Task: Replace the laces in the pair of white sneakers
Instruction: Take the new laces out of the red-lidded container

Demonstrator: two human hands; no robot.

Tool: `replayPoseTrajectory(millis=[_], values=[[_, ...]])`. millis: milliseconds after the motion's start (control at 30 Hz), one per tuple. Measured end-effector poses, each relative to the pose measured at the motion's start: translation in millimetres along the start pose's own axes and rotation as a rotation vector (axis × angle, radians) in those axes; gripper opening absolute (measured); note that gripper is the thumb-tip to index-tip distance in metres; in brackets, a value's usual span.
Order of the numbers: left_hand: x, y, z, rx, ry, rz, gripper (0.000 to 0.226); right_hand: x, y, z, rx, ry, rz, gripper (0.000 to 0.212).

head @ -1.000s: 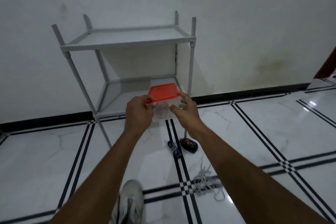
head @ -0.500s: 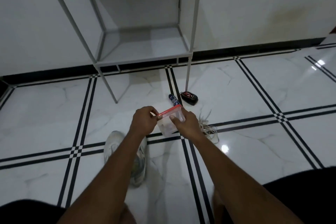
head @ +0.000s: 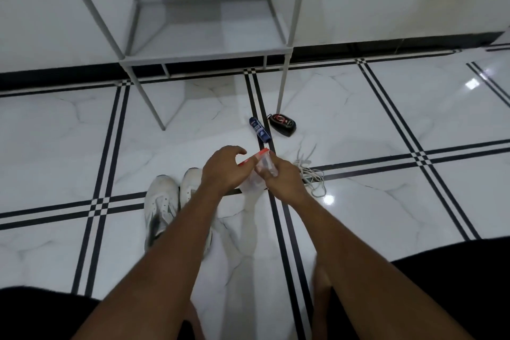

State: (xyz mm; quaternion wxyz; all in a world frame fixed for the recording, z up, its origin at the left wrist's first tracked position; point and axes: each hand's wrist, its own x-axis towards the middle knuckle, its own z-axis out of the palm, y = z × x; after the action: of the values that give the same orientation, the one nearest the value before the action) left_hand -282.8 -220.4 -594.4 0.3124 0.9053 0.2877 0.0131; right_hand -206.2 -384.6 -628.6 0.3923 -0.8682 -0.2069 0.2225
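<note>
I hold a small clear plastic container (head: 258, 174) with a red lid (head: 255, 158) low over the floor. My right hand (head: 284, 176) grips the clear body. My left hand (head: 223, 170) is on the red lid, its fingers partly spread over the lid's edge. Two white sneakers (head: 161, 204) lie side by side on the tiles just left of my hands, partly hidden by my left forearm. A bundle of white laces (head: 311, 174) lies on the floor right of my right hand.
A grey metal shelf rack (head: 209, 47) stands against the white wall ahead. A dark blue tube (head: 259, 130) and a black oval case (head: 283, 125) lie near the rack's right leg. My knees in black shorts fill the lower corners.
The container has come down from the rack's lower shelf to just above the floor. The view has tilted down, bringing the second sneaker into sight. My left fingers have spread on the lid.
</note>
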Motion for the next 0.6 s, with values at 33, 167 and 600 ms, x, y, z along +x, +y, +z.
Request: replayPoseTrajectory(millis=[33,167,600], values=[[1.3,-0.3,3.0,-0.02,-0.019,0.019,0.069,-1.2,0.7,1.7,-0.015,0.004,-0.014,0.064],[0.8,1.5,6.6,-0.068,-0.061,0.027,0.068,-3.6,4.4,7.0,-0.042,0.023,-0.039,0.06],[10.2,1.6,8.7,-0.004,-0.008,0.05,0.063,-17.2,11.8,3.3,0.053,-0.028,-0.046,0.056]])
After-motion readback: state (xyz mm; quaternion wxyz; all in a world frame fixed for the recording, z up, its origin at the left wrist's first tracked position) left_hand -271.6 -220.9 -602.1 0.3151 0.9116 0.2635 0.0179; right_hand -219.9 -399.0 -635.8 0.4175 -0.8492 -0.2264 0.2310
